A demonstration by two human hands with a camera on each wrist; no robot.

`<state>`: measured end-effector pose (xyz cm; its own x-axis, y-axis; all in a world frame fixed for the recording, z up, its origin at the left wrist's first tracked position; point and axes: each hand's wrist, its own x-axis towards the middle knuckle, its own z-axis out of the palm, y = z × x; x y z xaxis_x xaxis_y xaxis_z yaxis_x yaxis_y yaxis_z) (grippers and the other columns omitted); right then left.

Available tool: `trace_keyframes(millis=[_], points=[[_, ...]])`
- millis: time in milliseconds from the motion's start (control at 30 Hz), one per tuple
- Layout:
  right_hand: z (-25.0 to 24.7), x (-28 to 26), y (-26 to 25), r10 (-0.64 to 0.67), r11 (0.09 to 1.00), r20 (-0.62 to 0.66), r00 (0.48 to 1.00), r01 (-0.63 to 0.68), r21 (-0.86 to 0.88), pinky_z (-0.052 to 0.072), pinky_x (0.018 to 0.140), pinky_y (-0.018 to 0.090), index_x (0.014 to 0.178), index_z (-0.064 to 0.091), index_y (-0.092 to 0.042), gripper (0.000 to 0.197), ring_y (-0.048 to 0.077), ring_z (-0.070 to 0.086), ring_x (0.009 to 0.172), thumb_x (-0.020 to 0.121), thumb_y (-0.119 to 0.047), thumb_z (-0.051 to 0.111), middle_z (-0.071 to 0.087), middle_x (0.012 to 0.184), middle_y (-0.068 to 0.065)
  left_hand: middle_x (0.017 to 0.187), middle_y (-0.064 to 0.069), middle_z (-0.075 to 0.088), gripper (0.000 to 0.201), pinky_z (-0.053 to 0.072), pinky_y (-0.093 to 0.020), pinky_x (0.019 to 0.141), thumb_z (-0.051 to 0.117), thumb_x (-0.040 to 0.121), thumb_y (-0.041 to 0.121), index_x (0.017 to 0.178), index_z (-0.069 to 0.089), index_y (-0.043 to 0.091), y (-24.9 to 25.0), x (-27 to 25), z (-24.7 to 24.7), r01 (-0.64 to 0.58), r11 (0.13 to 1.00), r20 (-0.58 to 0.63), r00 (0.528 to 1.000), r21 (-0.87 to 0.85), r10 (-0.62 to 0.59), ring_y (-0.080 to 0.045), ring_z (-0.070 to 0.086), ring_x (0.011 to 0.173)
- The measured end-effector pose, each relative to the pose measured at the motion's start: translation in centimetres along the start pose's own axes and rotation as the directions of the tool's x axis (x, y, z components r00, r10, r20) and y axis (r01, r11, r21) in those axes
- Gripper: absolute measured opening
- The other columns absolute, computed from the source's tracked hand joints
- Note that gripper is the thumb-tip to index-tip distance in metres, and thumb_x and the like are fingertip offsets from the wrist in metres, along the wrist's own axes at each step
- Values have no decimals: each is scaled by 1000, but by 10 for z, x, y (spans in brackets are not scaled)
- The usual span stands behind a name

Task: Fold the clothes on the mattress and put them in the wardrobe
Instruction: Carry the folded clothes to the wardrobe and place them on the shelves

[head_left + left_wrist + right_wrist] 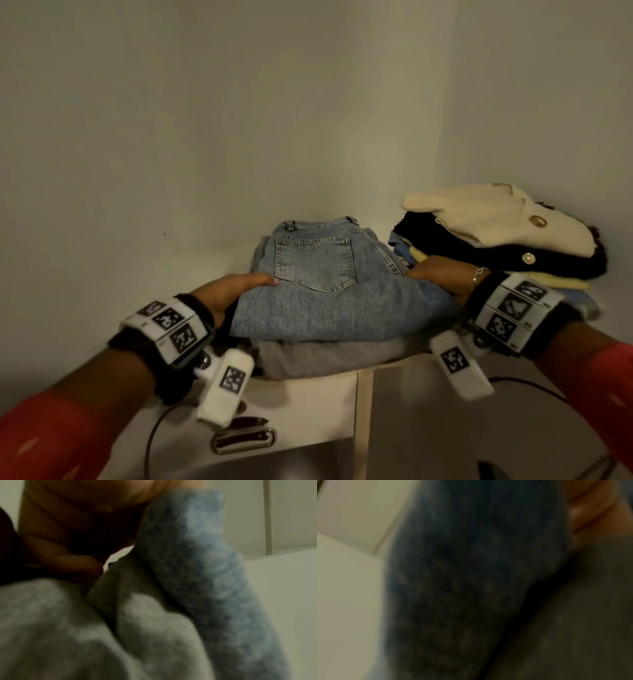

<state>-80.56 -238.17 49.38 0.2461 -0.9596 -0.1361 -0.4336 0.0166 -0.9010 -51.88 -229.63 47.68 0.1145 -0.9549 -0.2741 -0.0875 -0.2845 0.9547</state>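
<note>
Centre of the head frame, on the wardrobe shelf, sits a folded stack: light-blue jeans on top, back pocket up, w/ a grey garment under them. The stack's near edge hangs at or just past the shelf's front lip. At right of the frame, just beside it, a second pile is already stowed: cream piece over black fuzzy knit over yellow and blue layers.

The left hand clamps the stack's left side, thumb lying on the denim; its fingers are hidden, probably underneath. The left wrist view, blurred, shows a curled finger against the grey fabric beside the denim. The right hand is at the stack's right side w/ fingers out of sight between jeans and pile, so whether it grips or only presses can't be told; its wrist view is too dark and blurred to help.

The step looks like seating the stack, so it's nearly done for these items. To do it well:
- Slide both sides back evenly, approx. parallel to the rear wall, so the fold doesn't skew.
- Keep the thumb pressing down so jeans don't slip off the grey layer.
- Watch the right side, as pushing could drag the neighbouring pile's lower layers.
- Withdraw the hands flat and low, then check nothing overhangs the lip.
</note>
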Motion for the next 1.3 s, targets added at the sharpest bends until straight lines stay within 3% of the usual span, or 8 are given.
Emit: trace_keyframes(millis=[100, 200, 333, 500, 600, 667, 800, 1300], points=[[3, 8, -10, -91, 990, -32, 995, 86, -111, 37, 59, 22, 69, 52, 2, 19, 24, 46, 71, 88, 2, 55, 50, 75, 14, 82, -13, 63, 34, 52, -23, 51, 60, 86, 9, 116, 55, -6, 21, 2, 8, -78, 990, -161, 982, 116, 96, -22, 62, 64], [-3, 23, -22, -215, 976, -77, 974, 210, -65, 44, 72, 27, 101, 54, 25, 29, 26, 52, 90, 85, 2, 59, 58, 104, 34, 94, -15, 62, 44, 48, -29, 71, 69, 77, 11, 115, 56, -7, 45, 8, 9, -212, 955, -194, 948, 206, 253, -23, 58, 78], [6, 36, -11, -172, 971, -93, 981, 153, -186, 43, 94, 41, 112, 54, 18, 33, 39, 53, 111, 86, -2, 59, 56, 118, 31, 92, -11, 63, 29, 51, -19, 58, 59, 87, 7, 113, 57, -5, 25, 15, 5, -207, 958, -240, 937, 196, 252, -15, 57, 72], [12, 27, 7, -158, 980, -23, 987, 154, -124, 40, 90, 33, 121, 53, 2, 72, 18, 54, 107, 79, -56, 58, 55, 115, 3, 113, -5, 64, 84, 46, -36, 93, 74, 55, 66, 120, 60, 14, -6, 0, -1, -66, 996, -248, 966, 58, 78, -22, 58, 103], [5, -5, 12, -302, 932, 79, 950, 276, 235, 48, 79, 17, 112, 57, -21, 50, 1, 61, 92, 78, -57, 55, 59, 108, -11, 90, 8, 68, 46, 48, -26, 67, 59, 73, 65, 106, 59, 33, -16, -14, -1, -35, 999, -208, 977, 29, 40, -11, 61, 84], [4, -25, 26, -429, 903, 150, 891, 429, 36, 39, 84, 2, 125, 45, -37, 71, -8, 49, 110, 64, -65, 66, 47, 126, -19, 94, 3, 70, 48, 51, -23, 59, 69, 69, 56, 108, 60, 29, -25, -19, 4, -68, 998, -155, 986, -18, 64, -14, 64, 85], [18, -31, 58, -607, 661, 89, 790, 564, -494, 21, 103, 15, 119, 31, -51, 73, 3, 24, 129, 66, -37, 79, 28, 140, -8, 125, -9, 60, 80, 52, -27, 78, 76, 61, 26, 134, 43, 13, -34, 0, 12, -167, 985, -160, 974, -42, 158, -23, 60, 108], [19, -7, 81, -600, 704, -162, 784, 420, -573, 32, 103, 36, 129, 49, -26, 70, 26, 30, 135, 68, -13, 79, 31, 147, 7, 126, -9, 54, 56, 48, -21, 71, 64, 84, 8, 134, 39, 5, -34, 33, 36, -265, 963, -215, 944, -52, 248, -20, 56, 102]])
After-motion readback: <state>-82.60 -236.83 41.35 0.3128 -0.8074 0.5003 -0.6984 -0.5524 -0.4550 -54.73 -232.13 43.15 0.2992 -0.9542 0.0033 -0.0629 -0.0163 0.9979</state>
